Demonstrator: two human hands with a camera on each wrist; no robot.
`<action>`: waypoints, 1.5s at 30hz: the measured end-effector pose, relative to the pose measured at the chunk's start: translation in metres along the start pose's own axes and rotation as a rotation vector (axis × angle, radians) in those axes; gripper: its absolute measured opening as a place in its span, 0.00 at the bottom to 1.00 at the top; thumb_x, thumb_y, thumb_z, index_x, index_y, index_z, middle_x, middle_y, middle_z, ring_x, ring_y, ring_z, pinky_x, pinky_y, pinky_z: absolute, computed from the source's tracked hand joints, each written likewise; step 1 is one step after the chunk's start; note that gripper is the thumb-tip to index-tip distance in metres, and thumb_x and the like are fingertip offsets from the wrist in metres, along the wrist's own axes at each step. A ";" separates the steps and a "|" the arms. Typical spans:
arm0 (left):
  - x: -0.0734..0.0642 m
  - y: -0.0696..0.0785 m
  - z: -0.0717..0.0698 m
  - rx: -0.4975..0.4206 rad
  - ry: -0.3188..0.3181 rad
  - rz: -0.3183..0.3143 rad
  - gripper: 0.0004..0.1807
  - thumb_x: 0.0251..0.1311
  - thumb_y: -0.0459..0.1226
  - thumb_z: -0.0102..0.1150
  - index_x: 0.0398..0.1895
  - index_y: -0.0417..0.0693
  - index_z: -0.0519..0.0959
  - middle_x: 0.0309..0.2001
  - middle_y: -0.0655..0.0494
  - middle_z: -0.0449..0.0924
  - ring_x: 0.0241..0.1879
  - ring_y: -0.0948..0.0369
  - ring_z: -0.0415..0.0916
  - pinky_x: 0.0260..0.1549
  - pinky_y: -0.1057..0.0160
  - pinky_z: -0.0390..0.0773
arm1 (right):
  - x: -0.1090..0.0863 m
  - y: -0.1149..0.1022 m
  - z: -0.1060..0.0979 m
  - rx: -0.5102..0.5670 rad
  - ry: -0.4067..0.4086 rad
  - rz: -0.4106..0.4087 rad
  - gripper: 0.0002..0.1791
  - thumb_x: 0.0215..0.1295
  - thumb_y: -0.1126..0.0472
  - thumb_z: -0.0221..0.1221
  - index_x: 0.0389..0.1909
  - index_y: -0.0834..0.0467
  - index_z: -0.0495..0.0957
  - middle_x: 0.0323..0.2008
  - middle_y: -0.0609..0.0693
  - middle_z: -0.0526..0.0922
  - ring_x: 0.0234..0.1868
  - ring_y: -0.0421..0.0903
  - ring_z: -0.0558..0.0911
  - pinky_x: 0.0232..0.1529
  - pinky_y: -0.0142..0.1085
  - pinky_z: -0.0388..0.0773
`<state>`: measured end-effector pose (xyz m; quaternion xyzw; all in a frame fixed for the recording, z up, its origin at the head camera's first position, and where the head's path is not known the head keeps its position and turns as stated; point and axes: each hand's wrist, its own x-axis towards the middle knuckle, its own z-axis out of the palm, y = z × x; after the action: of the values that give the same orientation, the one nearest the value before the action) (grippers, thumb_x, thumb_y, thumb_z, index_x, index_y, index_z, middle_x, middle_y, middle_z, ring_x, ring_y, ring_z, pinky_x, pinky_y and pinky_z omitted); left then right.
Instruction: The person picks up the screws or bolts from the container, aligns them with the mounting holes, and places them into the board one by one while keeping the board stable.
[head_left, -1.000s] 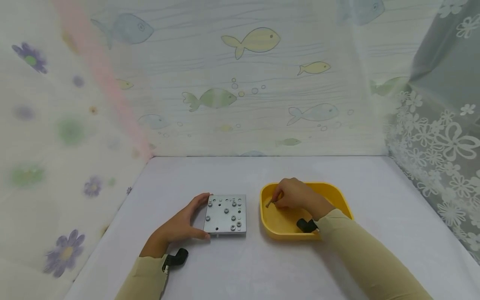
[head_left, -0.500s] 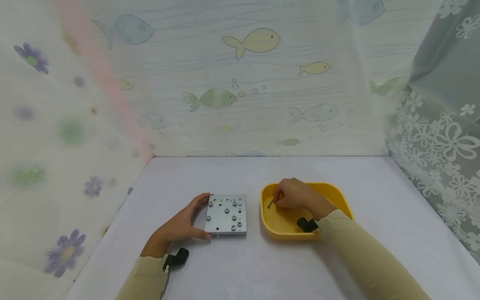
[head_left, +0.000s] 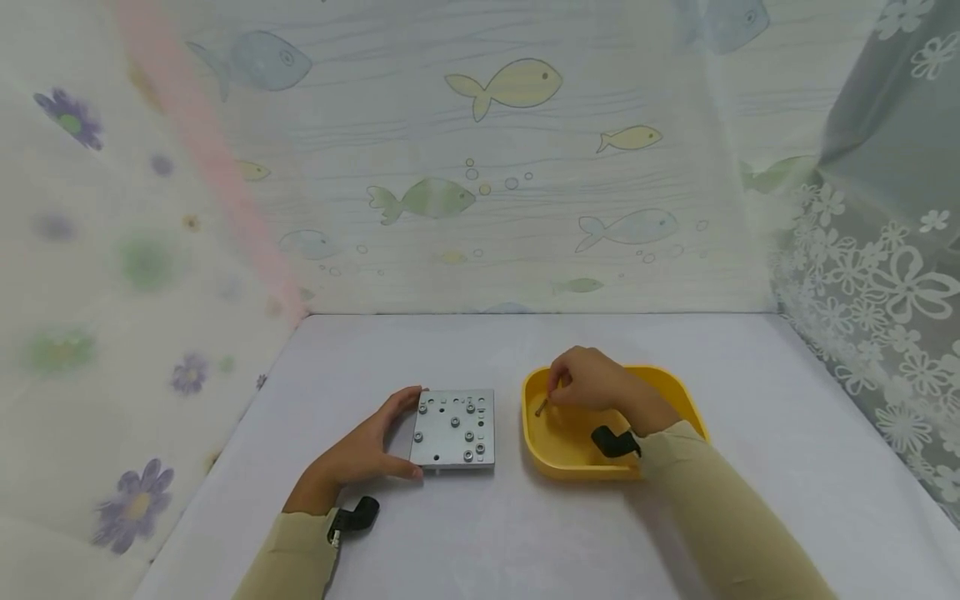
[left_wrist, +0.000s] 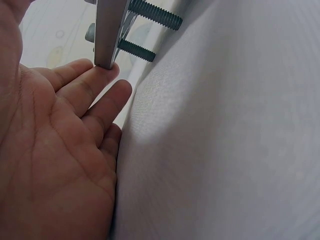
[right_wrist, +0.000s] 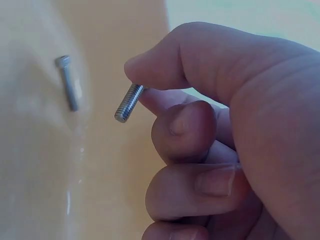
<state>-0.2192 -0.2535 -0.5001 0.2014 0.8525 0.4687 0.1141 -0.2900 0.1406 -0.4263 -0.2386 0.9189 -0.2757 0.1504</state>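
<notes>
In the head view my left hand (head_left: pixel 360 450) holds a square metal plate (head_left: pixel 442 440) by its left side, thumb at the near edge and fingers at the far one. Several socket-head bolts (head_left: pixel 454 422) stand in the plate, beside bare holes. The left wrist view shows threaded bolt shanks (left_wrist: pixel 156 15) sticking out beneath it, and fingertips touching its edge. Over the yellow tray (head_left: pixel 551 472), my right hand (head_left: pixel 592 382) pinches a bolt (right_wrist: pixel 129 103) between thumb and index finger, its threaded end pointing down. The bolt's head is hidden by the fingers.
Another bolt (right_wrist: pixel 68 84) lies in the tray, left of the held one in the right wrist view. The tray stands right of the plate on a white-covered table (head_left: pixel 465 542). Patterned curtains (head_left: pixel 525 167) hang behind and at both sides.
My right hand has risen slightly over the tray, with a bolt pinched in its fingers. The left hand stays at the plate, which has not visibly moved on the table.
</notes>
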 end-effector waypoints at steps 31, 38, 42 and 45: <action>0.002 0.002 -0.003 0.024 -0.003 -0.021 0.73 0.33 0.50 0.88 0.83 0.59 0.50 0.82 0.60 0.56 0.83 0.52 0.44 0.78 0.35 0.39 | -0.019 -0.024 -0.001 0.272 0.211 -0.087 0.03 0.63 0.58 0.68 0.37 0.50 0.85 0.19 0.47 0.72 0.18 0.43 0.65 0.21 0.30 0.63; 0.000 0.003 -0.003 0.012 0.003 -0.011 0.73 0.33 0.49 0.88 0.83 0.58 0.50 0.81 0.60 0.56 0.83 0.52 0.46 0.78 0.35 0.40 | -0.016 -0.041 0.009 0.270 0.182 -0.132 0.03 0.61 0.60 0.68 0.35 0.49 0.84 0.17 0.46 0.70 0.18 0.42 0.66 0.21 0.30 0.63; -0.001 0.001 -0.002 0.001 0.004 -0.016 0.72 0.34 0.48 0.88 0.83 0.58 0.50 0.81 0.61 0.56 0.83 0.53 0.45 0.78 0.36 0.39 | -0.014 -0.052 0.017 0.279 0.161 -0.145 0.03 0.62 0.59 0.68 0.35 0.48 0.84 0.16 0.45 0.69 0.17 0.41 0.66 0.21 0.30 0.63; -0.001 -0.001 -0.001 0.005 0.004 -0.022 0.72 0.34 0.48 0.88 0.83 0.59 0.50 0.81 0.60 0.56 0.83 0.52 0.45 0.78 0.34 0.38 | -0.013 -0.058 0.022 0.275 0.166 -0.150 0.03 0.62 0.58 0.68 0.34 0.47 0.84 0.16 0.44 0.69 0.16 0.41 0.65 0.21 0.30 0.63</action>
<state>-0.2193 -0.2549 -0.5009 0.1911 0.8560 0.4659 0.1170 -0.2497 0.0954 -0.4090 -0.2600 0.8614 -0.4281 0.0846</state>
